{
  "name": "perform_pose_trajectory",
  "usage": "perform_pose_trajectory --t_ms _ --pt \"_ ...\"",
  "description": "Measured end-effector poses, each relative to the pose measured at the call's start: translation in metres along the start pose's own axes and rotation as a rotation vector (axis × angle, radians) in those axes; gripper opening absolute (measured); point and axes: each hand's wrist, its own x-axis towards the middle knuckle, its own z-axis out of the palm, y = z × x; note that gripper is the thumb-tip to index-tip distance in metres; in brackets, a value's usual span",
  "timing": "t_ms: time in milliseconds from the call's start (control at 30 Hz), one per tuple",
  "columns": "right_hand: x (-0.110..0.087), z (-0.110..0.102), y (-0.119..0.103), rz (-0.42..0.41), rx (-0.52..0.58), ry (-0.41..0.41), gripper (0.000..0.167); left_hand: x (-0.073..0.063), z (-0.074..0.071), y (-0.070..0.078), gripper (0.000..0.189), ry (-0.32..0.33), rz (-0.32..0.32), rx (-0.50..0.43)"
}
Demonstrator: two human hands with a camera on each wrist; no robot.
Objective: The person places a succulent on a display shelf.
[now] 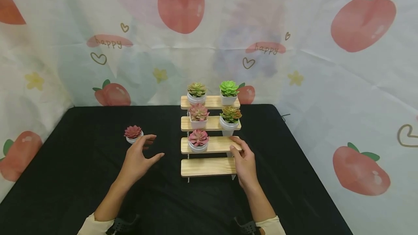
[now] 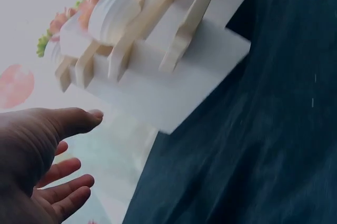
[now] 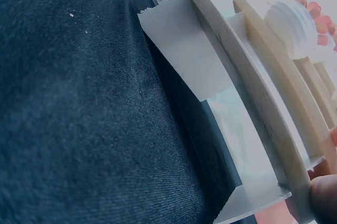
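Note:
A four-tier wooden plant stand (image 1: 209, 167) with white side panels (image 2: 174, 92) is in the middle of the black table. My right hand (image 1: 245, 162) grips its right end at the lower tiers, thumb (image 3: 324, 195) against a board end in the right wrist view. My left hand (image 1: 138, 159) is held out left of the stand, fingers spread apart from the thumb, nothing between them. Just beyond its fingers sits a dark pink succulent (image 1: 132, 132) in a round white pot, partly covered by the hand. On the third tier's left stands a pink succulent (image 1: 198, 138).
The top tier bears a dull green succulent (image 1: 197, 89) and a bright green succulent (image 1: 229, 88). Below them are a pale pink succulent (image 1: 199, 112) and an orange-green succulent (image 1: 230, 114). A fruit-print curtain (image 1: 202, 61) hangs behind the black table (image 1: 156, 206).

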Motion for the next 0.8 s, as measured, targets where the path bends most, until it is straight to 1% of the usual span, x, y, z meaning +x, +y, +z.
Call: perform_pose_trajectory --t_ms 167,300,400,500,600,800 --pt "0.001 -0.001 0.000 0.003 -0.004 -0.001 0.033 -0.002 -0.015 -0.012 0.058 0.046 -0.016 0.030" --pt "0.001 0.000 -0.001 0.001 -0.008 -0.005 0.033 -0.002 -0.026 -0.018 0.057 0.105 -0.019 0.060" --pt "0.000 0.000 -0.001 -0.003 -0.004 -0.008 0.033 -0.001 -0.032 -0.021 0.057 0.151 -0.042 0.090" --pt "0.000 0.000 -0.002 -0.006 -0.001 -0.011 0.032 0.001 -0.036 -0.024 0.059 0.198 -0.067 0.102" --pt "0.000 0.000 -0.002 -0.008 -0.002 -0.007 0.032 0.004 -0.038 -0.028 0.061 0.224 -0.083 0.094" --pt "0.000 -0.001 -0.001 0.006 -0.005 0.002 0.032 0.009 -0.038 -0.043 0.060 0.245 -0.119 0.076"
